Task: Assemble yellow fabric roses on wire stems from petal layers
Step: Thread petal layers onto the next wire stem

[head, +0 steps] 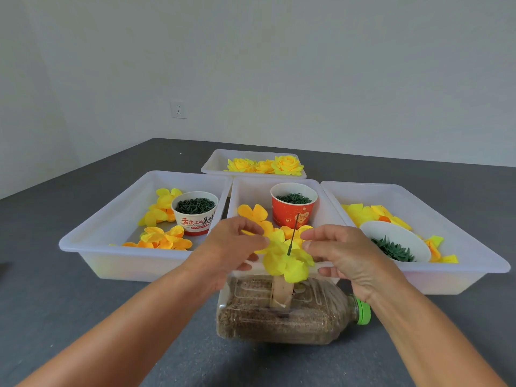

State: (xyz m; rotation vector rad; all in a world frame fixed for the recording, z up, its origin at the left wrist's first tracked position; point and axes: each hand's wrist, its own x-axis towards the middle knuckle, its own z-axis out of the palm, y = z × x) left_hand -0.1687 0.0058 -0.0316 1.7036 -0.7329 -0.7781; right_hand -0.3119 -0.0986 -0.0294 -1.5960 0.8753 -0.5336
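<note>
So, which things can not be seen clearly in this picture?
- Head view: lower wire stem, hidden by the yellow petal layer.
- Left hand fingertips, behind the petals.
- White cup print, partly cut by the left hand.
- Green bits in the white bowl: too small.

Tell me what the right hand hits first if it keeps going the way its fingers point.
The right hand points leftward at the yellow petal layer on the wire stem. It would likely meet the petals first, then the stem, though depth is hard to judge.
</note>
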